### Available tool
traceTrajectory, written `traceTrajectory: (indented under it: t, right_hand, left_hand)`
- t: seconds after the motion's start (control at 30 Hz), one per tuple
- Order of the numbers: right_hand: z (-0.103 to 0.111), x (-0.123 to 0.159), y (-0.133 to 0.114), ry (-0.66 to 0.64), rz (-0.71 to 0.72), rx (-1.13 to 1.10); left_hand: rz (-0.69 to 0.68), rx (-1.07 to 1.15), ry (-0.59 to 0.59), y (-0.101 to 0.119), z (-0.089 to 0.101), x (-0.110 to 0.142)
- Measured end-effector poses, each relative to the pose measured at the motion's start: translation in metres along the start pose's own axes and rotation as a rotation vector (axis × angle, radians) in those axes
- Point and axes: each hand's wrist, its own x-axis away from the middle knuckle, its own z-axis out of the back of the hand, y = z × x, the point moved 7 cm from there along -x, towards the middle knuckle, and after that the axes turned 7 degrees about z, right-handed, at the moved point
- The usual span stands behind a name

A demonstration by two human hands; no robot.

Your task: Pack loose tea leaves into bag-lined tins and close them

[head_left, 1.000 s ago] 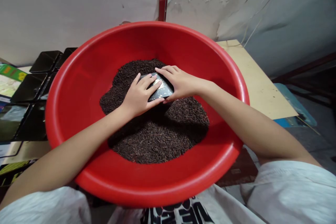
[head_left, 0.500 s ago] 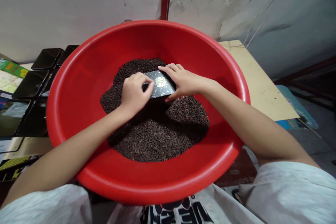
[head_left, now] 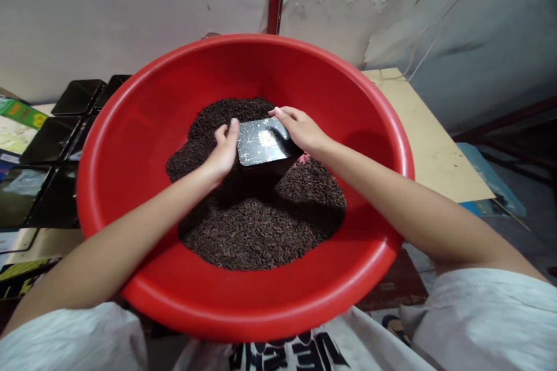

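Note:
Over the middle of a big red basin (head_left: 143, 145) I hold a black tin (head_left: 261, 153) with gold flecks and a pale square label on its lid. My left hand (head_left: 224, 151) grips the left side, thumb up along the edge. My right hand (head_left: 300, 127) is closed round the right side, its fingers at the far corner. Below lies a heap of dark dried leaves (head_left: 256, 237), probably loose tea. Something pink (head_left: 304, 159) shows on the heap beside the tin. The tin's underside is hidden in shadow.
Several black tins (head_left: 52, 139) stand left of the basin, one with clear plastic (head_left: 26, 181) in it. A green box (head_left: 21, 113) lies beyond them. To the right is a pale board (head_left: 430, 133). A peeling wall (head_left: 174, 0) rises behind.
My left thumb has moved off the lid's top to the tin's left edge. My right hand has shifted slightly right and turned, and more of the lid shows.

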Motion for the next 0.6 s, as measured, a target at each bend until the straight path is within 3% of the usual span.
traceTrajectory:
  t: [0.1, 0.2, 0.4, 0.6]
  right_hand:
    - [-0.004, 0.004, 0.022, 0.146, -0.228, -0.202]
    - [-0.012, 0.008, 0.028, 0.12, -0.341, -0.295]
    - [-0.013, 0.006, 0.023, 0.081, -0.326, -0.283]
    - [-0.007, 0.003, 0.021, 0.11, -0.282, -0.082]
  left_hand:
    - [0.014, 0.085, -0.118, 0.001, -0.02, 0.012]
    - [0.09, 0.162, -0.159, -0.009, -0.024, 0.007]
    - [0.002, 0.118, -0.096, -0.012, -0.014, -0.006]
    - [-0.014, 0.157, -0.101, -0.006, -0.017, 0.0]
